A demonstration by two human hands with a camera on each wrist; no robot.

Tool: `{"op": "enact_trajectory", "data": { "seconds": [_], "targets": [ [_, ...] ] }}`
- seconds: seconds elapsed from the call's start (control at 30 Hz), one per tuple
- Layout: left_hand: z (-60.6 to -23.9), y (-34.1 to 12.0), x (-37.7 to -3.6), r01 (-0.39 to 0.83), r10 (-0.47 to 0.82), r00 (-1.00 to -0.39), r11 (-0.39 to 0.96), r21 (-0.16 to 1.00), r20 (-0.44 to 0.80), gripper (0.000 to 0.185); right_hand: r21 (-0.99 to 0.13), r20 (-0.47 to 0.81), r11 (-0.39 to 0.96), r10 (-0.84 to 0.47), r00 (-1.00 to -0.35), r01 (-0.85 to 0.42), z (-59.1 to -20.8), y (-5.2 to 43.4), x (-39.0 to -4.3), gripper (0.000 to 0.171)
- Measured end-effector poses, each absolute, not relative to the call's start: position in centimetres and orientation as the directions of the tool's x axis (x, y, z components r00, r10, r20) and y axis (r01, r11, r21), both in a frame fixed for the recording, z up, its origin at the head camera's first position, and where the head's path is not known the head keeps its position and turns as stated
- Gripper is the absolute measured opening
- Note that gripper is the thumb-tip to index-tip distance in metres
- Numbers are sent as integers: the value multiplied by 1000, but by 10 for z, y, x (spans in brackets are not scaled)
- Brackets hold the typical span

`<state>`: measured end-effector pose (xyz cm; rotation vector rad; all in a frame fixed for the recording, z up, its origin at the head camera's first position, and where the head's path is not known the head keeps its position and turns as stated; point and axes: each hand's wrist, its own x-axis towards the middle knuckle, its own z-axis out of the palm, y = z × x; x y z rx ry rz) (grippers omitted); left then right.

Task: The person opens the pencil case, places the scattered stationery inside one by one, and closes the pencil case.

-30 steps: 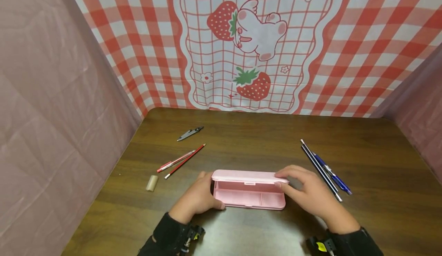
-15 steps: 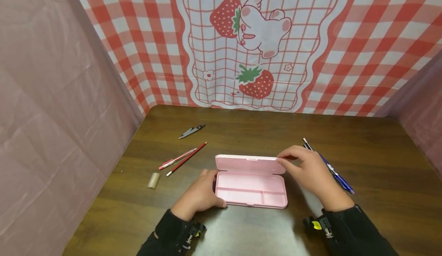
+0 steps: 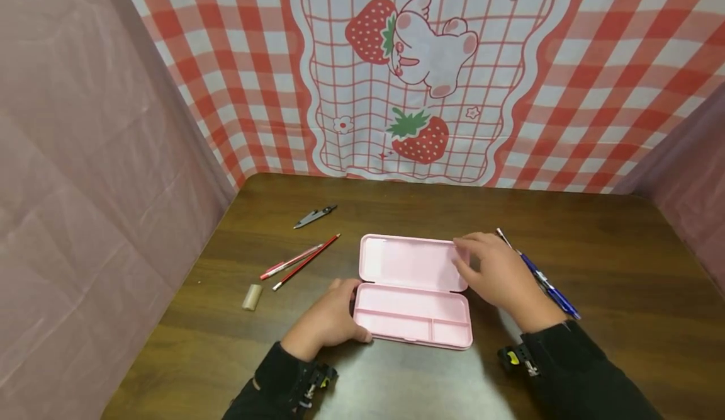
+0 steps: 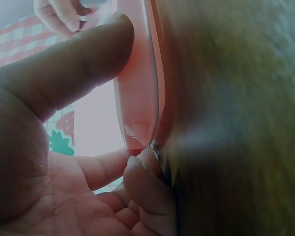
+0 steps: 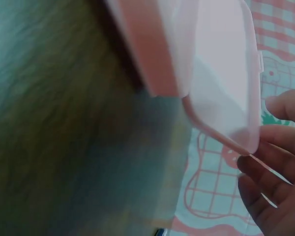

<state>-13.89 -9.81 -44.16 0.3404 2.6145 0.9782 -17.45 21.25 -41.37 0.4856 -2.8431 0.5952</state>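
Observation:
A pink pencil case [image 3: 393,325] lies on the table with its lid [image 3: 408,262] swung back, showing a long compartment and two shorter ones with nothing in them. My left hand [image 3: 331,316] grips the case's left end; in the left wrist view the thumb [image 4: 88,64] lies along one side and the fingers curl at the other. At the lid's right end is my right hand [image 3: 501,278]. The right wrist view has its fingers [image 5: 280,140] touching the lid's outer corner, with the thumb [image 5: 285,105] held apart from it.
Left of the case lie a red pencil [image 3: 306,262], a red-and-white pen [image 3: 286,264], a tan eraser-like block [image 3: 252,297] and a grey compass [image 3: 314,216]. A blue pen [image 3: 557,297] lies beside the right hand, which partly hides dark pencils. A checked cloth [image 3: 249,80] hangs behind.
The lid has swung up and back from half closed to wide open, my right hand moving away with it. My left hand has kept its hold on the case's left end.

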Motion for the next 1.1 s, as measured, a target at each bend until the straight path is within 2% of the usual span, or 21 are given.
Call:
{"op": "enact_trajectory", "data": {
  "seconds": [0.23, 0.6, 0.83, 1.1],
  "targets": [
    [-442, -98, -138, 119, 337, -920, 728, 676, -201, 91, -359, 168, 850, -348, -922, -386, -425, 221, -177, 52],
    [-445, -97, -137, 90, 318, -920, 739, 667, -228, 94, -395, 100, 835, -374, -922, -382, -444, 225, -188, 56],
    [-444, -97, -138, 92, 320, -920, 735, 672, -225, 94, -373, 99, 842, -382, -919, -390, -446, 226, -186, 60],
    [-446, -98, -137, 103, 332, -918, 726, 679, -216, 93, -421, 39, 838, -366, -930, -348, -448, 228, -180, 62]
  ]
}}
